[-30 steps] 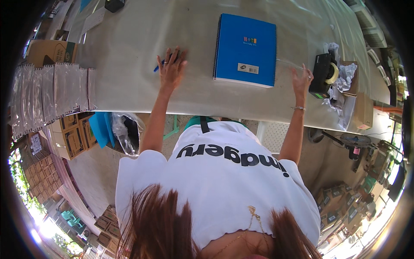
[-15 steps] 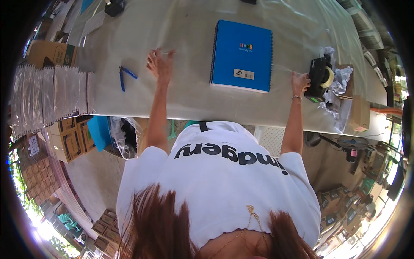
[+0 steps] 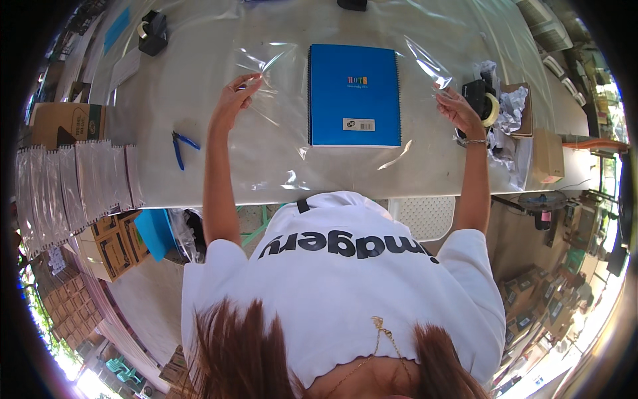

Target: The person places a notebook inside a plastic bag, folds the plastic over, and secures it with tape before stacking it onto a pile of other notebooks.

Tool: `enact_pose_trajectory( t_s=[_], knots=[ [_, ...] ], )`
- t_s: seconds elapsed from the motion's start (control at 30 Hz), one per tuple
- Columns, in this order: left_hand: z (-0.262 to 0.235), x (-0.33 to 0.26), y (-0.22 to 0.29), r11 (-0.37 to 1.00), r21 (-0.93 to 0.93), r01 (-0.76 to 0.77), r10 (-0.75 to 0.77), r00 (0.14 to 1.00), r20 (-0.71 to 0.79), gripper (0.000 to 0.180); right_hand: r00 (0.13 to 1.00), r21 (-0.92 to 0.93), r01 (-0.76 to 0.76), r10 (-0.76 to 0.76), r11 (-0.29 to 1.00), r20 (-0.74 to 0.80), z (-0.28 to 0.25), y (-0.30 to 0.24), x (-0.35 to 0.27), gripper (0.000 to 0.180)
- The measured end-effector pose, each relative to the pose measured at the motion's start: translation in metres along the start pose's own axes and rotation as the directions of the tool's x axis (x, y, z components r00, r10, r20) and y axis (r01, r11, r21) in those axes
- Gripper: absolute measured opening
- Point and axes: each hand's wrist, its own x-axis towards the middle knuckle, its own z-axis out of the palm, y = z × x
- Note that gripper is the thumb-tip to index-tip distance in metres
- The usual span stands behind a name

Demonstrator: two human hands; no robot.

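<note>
A blue spiral notebook (image 3: 355,96) lies flat on the table in front of me. Clear plastic film (image 3: 428,63) spreads out on both sides of it; I cannot tell whether it passes over or under the notebook. To the left, my left hand (image 3: 231,101) is closed in a pinch on the film, its edge raised off the table. On the opposite side my right hand (image 3: 462,112) pinches the film too, close to a black tape dispenser (image 3: 474,96) with a pale roll.
Blue-handled pliers (image 3: 178,149) lie left of my forearm. Clear-wrapped spiral-bound items (image 3: 100,174) stand in a row at the left edge beside a cardboard box (image 3: 66,124). Another tape dispenser (image 3: 154,38) sits far left. Crumpled plastic (image 3: 512,105) and a carton (image 3: 549,156) are at the right.
My right hand has left the tape dispenser and now pinches the film. The left hand has closed on the film's other side, and glinting film shows on both sides of the notebook.
</note>
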Motion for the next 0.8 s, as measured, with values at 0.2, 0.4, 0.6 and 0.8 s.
enact_pose_trajectory(
  t_s=[0.2, 0.4, 0.6, 0.8],
  knots=[
    [0.026, -0.032, 0.062, 0.982, 0.184, -0.045, 0.022, 0.992, 0.128, 0.042, 0.986, -0.147, -0.054, 0.076, 0.988, 0.151, 0.047, -0.059, -0.024, 0.046],
    [0.044, -0.021, 0.069, 0.949, 0.304, -0.083, 0.054, 0.993, 0.1, 0.036, 0.972, -0.413, -0.072, 0.156, 0.908, 0.173, 0.067, -0.068, -0.01, 0.023],
    [0.088, -0.014, 0.072, 0.997, -0.016, 0.08, -0.076, 0.98, 0.184, 0.033, 0.98, -0.247, 0.031, 0.02, 0.969, 0.199, 0.13, -0.049, 0.002, 0.022],
    [0.157, 0.003, 0.044, 0.982, 0.111, -0.154, 0.129, 0.971, 0.201, 0.032, 0.997, -0.116, 0.028, -0.019, 0.993, 0.078, 0.174, 0.002, 0.02, 0.022]
  ],
)
